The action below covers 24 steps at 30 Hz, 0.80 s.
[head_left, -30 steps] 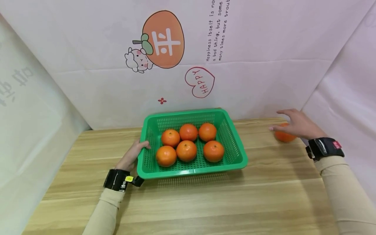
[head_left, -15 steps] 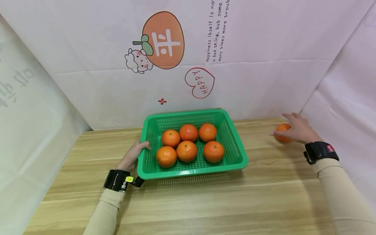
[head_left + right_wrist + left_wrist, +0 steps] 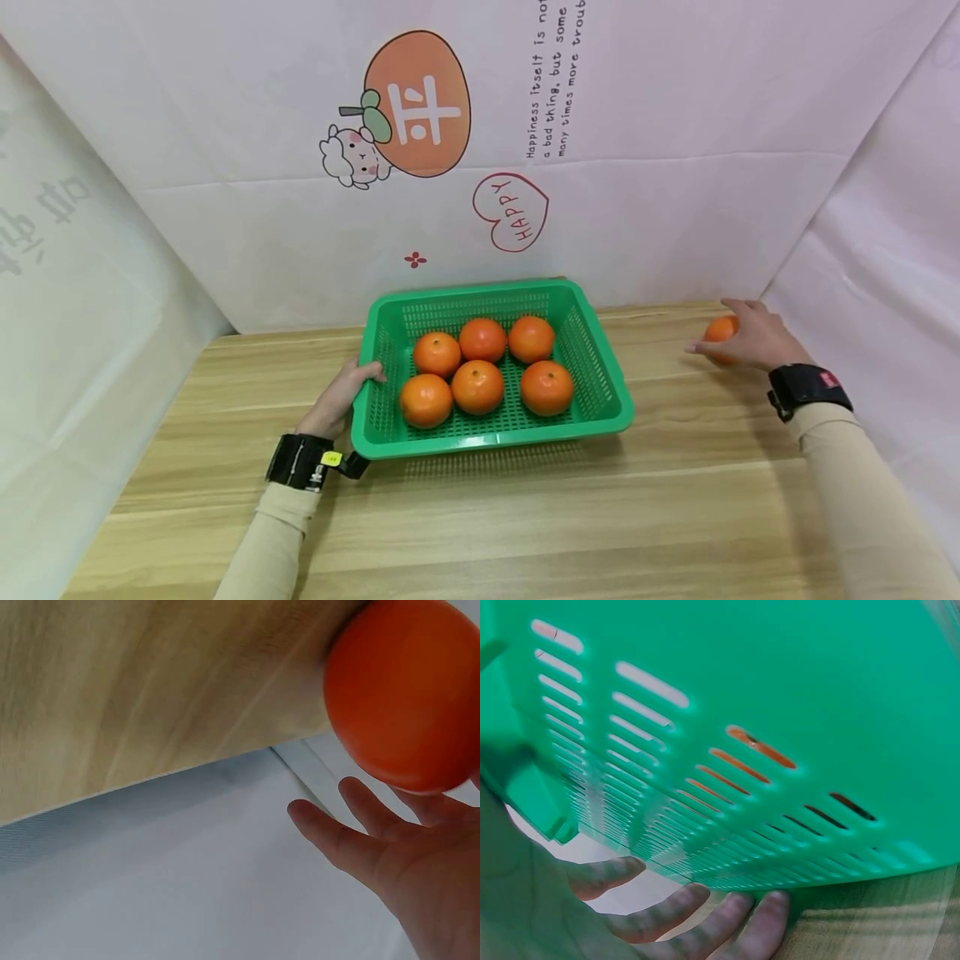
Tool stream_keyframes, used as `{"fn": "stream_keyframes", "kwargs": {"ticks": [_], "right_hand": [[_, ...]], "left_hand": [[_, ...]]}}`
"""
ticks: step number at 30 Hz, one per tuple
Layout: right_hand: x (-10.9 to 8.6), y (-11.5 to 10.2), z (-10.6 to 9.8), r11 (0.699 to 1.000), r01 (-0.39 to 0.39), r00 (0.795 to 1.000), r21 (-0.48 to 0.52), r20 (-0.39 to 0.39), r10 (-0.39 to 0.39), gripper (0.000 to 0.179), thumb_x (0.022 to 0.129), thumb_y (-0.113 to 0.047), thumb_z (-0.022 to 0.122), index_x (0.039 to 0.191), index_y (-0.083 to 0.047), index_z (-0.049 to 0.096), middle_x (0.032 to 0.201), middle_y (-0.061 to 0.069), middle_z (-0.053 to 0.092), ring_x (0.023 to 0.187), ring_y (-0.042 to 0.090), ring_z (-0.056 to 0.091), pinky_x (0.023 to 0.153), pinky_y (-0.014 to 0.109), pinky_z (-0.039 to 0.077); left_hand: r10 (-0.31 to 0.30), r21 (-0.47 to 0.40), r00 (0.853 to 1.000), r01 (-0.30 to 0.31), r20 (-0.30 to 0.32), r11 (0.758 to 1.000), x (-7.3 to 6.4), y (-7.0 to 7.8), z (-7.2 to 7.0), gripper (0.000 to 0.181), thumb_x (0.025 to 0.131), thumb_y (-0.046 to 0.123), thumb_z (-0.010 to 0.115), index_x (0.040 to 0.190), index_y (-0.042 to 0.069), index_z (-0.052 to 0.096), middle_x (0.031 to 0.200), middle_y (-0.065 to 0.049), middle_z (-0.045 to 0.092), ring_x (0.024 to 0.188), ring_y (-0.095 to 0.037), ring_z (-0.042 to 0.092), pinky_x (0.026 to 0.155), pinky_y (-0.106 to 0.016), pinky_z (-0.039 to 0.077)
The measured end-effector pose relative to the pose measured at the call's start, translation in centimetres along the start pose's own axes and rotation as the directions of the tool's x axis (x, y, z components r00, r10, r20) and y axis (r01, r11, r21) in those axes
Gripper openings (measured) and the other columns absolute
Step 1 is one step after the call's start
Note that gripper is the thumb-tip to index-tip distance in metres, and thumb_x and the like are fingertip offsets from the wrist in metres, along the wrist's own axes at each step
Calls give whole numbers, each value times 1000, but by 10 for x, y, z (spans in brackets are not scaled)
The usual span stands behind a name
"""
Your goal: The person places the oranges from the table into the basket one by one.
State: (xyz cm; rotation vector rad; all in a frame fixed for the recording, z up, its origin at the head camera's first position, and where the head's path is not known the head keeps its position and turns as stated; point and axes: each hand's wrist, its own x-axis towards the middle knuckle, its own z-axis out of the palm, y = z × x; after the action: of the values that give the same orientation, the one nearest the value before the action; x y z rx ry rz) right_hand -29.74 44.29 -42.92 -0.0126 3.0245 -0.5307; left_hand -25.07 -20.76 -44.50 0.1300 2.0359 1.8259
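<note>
In the head view, a green plastic basket [image 3: 491, 439] with slotted walls holds several oranges [image 3: 477, 387] in two rough rows. My left hand [image 3: 339, 400] grips its left end, thumb hooked over the rim. The left wrist view shows the fingers [image 3: 694, 913] of that hand spread against the outside of the slotted wall. Far to the right, a single orange [image 3: 722, 329] lies on the table, partly covered by my right hand [image 3: 765, 337]. The thumb is on its near side and the fingers reach behind it. In the right wrist view, loosely extended fingers [image 3: 337, 840] stand beside this orange [image 3: 409, 694].
The wooden table [image 3: 480, 533] ends at a printed white cloth [image 3: 675, 225] hanging along the back. More white cloth [image 3: 877, 275] hangs at the right, close beyond my right hand, and another cloth [image 3: 82, 275] hangs at the left.
My right hand has come down and to the left around the lone orange, its fingers now lower behind it. The left hand and the basket stay where they were.
</note>
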Motion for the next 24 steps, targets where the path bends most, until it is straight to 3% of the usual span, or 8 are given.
{"fn": "stream_keyframes", "kwargs": {"ticks": [10, 24], "right_hand": [[3, 5, 7, 1000, 4, 1000, -4, -20, -5, 133, 75, -77, 77, 162, 8, 23, 151, 52, 26, 120, 62, 50, 95, 73, 48], [6, 4, 12, 1000, 24, 999, -1, -39, -24, 122, 75, -74, 80, 152, 11, 37, 141, 46, 39, 113, 54, 52, 92, 67, 49]], "left_hand": [[-5, 4, 1000, 5, 0, 1000, 1, 0, 0, 69, 92, 13, 42, 157, -3, 25, 148, -30, 48, 105, -14, 66, 87, -31, 61], [-14, 10, 1000, 14, -12, 1000, 0, 0, 0, 70, 93, 13, 42, 158, -2, 23, 151, -32, 46, 108, -17, 66, 88, -33, 62]]}}
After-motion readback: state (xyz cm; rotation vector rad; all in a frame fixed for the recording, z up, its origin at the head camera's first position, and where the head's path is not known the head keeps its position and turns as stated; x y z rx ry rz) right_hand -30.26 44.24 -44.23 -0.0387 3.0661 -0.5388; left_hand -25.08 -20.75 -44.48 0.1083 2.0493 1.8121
